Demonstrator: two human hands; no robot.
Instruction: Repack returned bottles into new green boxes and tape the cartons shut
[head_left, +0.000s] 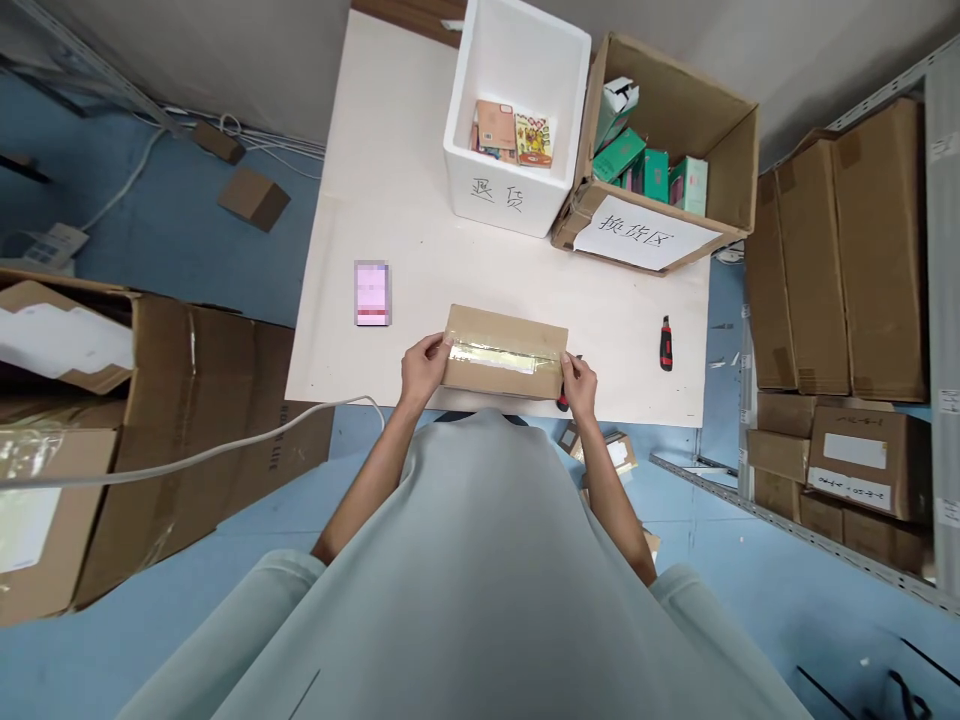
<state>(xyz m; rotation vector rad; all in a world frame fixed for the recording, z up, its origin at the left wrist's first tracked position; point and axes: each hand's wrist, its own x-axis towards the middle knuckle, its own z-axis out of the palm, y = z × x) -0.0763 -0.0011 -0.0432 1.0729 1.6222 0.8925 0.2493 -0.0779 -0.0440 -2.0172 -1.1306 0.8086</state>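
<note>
A brown cardboard box with clear tape along its middle lies near the front edge of the white table. My left hand holds its left end, thumb and fingers closed on the corner. At the right end, my right hand grips the side. A red and black tool is partly hidden between the box and my right hand. Farther right on the table lies a red and black box cutter. A phone-like item with a blurred pink screen rests left of the box.
Behind stand a white foam bin with small packs and an open carton with green boxes. Large cartons and a white cable are at left. A shelf at right holds boxes.
</note>
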